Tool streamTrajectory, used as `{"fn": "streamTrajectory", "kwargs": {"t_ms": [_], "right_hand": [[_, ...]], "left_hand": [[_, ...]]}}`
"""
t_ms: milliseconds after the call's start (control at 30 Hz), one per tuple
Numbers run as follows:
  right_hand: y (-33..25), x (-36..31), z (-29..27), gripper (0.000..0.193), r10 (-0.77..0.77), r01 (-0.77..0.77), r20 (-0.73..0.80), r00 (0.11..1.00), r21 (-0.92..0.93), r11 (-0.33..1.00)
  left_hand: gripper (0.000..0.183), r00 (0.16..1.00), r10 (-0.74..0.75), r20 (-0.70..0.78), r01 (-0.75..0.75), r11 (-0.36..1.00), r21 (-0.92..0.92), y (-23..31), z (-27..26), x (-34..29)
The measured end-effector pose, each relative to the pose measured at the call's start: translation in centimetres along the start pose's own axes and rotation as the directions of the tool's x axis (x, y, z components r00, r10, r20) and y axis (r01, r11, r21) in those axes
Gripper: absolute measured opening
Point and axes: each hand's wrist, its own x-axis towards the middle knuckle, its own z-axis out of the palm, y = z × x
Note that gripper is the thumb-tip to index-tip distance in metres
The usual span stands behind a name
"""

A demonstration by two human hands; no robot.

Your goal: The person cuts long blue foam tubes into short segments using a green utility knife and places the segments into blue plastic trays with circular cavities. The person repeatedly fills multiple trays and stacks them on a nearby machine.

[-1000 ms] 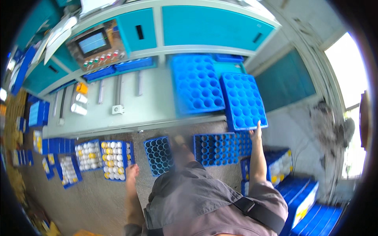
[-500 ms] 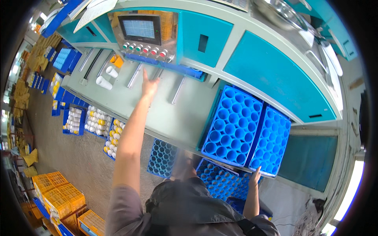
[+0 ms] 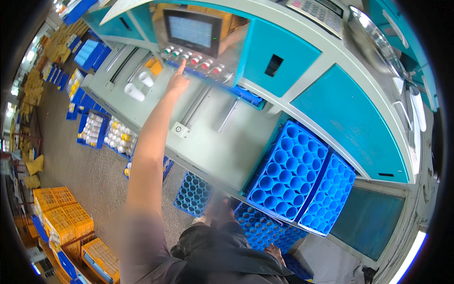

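Observation:
My left hand reaches up to the control panel with its index finger stretched out and nothing in it. The fingertip is at the row of green and red buttons, beside a green one; whether it presses is too small to tell. Above the buttons sits a dark-framed screen. My right hand hangs low by my body, over the lower blue tray of tubes. Its fingers look loosely apart, with nothing visible in them.
Two blue trays of open tubes stand at the machine bed's right end. Two white cylinders rest on the bed, near a metal rail. Crates of bottles and yellow crates are at left.
My left hand has moved from above the bed up to the buttons, index finger pointing. My right hand has left the tray's front edge and dropped toward my body. The view has shifted.

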Motion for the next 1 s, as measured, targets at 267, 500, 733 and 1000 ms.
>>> {"fn": "streamTrajectory", "kwargs": {"t_ms": [267, 500, 733, 1000], "right_hand": [[-1.6, 4.5, 5.8, 0.036, 0.017, -0.048, -0.074, 0.997, -0.434, 0.900], [1.8, 13.0, 21.4, 0.035, 0.228, -0.053, 0.019, 0.973, -0.950, 0.308], [17.7, 18.5, 36.7, 0.033, 0.294, 0.196, 0.107, 0.950, -0.936, -0.292], [26.3, 27.3, 47.0, 0.031, 0.654, 0.639, 0.256, 0.712, 0.150, -0.755]], "left_hand": [[0.008, 0.923, 0.381, 0.051, -0.360, 0.905, -0.228, -2.8, 1.9, -11.4], [0.011, 0.973, 0.170, 0.153, -0.136, 0.968, -0.211, -37.1, 7.5, -46.7], [0.031, 0.150, -0.977, 0.155, 0.936, 0.190, 0.296, -68.3, 2.7, -99.7], [0.032, -0.638, -0.765, 0.082, 0.396, -0.418, -0.817, -70.9, -1.7, -123.6]]}}
